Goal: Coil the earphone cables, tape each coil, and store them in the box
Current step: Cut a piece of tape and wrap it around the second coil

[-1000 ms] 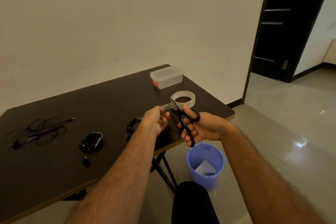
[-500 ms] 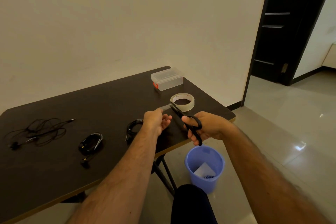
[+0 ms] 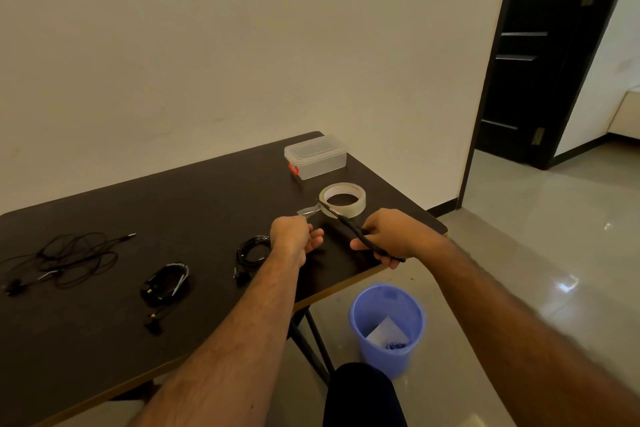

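A roll of clear tape [image 3: 356, 208] lies on the dark table [image 3: 104, 340] near its right end. My left hand [image 3: 294, 236] pinches a strip of tape [image 3: 309, 210] pulled out from the roll. My right hand [image 3: 394, 236] grips black scissors [image 3: 349, 227], whose blades meet the strip beside the roll. A clear lidded box [image 3: 316, 156] with a red latch stands behind the roll. One coiled black earphone [image 3: 251, 253] lies left of my left wrist, another coil [image 3: 166, 284] further left, and a loose tangled earphone [image 3: 65, 260] at the far left.
A blue plastic bin [image 3: 388, 326] with paper scraps stands on the floor under the table's right corner. The table's front edge runs diagonally across the view. A wall is close behind the table, and a dark door stands open at the right.
Both hands moved down toward the table. The scissors swung from upright to nearly flat, and their blades reached the tape strip by the roll.
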Motion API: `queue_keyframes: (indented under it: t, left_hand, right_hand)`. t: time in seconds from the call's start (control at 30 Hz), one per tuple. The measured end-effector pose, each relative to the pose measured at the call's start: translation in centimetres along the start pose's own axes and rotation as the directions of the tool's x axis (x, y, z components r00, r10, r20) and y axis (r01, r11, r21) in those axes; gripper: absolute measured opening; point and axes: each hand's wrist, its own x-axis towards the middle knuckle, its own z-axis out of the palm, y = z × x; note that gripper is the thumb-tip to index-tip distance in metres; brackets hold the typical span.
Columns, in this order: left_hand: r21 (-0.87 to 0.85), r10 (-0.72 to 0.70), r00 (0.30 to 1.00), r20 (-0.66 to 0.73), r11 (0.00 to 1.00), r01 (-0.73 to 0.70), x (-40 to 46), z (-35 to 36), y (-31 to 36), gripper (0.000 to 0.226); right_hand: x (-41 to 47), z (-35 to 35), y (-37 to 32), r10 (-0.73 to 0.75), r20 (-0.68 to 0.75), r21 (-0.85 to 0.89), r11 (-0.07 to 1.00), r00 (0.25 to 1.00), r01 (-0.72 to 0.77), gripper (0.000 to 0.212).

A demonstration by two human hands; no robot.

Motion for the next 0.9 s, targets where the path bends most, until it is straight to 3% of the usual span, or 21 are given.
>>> queue_keyframes:
  t: [0.3, 0.6, 0.8, 0.9]
  left_hand:
    - [-0.030, 0.020, 1.000, -0.018, 0.999, -0.020, 0.8, 0.4, -0.2, 0.030]
    - [-0.031, 0.025, 1.000, -0.008, 0.999, -0.026, 1.2, 0.3, -0.4, 0.028]
    - [-0.078, 0.057, 0.998, 0.009, 0.995, -0.056, 1.1, 0.4, -0.5, 0.009]
    - [-0.122, 0.110, 0.992, 0.070, 0.987, -0.101, 0.8, 0.9, -0.9, 0.016]
  right_hand:
    - [0.9, -0.1, -0.3, -0.035, -0.091, -0.390, 0.921, 0.995, -0.003, 0.047]
    - [1.2, -0.2, -0.6, -0.014, -0.140, -0.468, 0.882, 0.990, -0.053, 0.044]
    - [1.0, -0.2, -0.6, -0.024, -0.202, -0.488, 0.869, 0.979, -0.080, 0.042]
    - [0.9, -0.1, -0.7, -0.032, -0.248, -0.487, 0.868, 0.968, -0.096, 0.034]
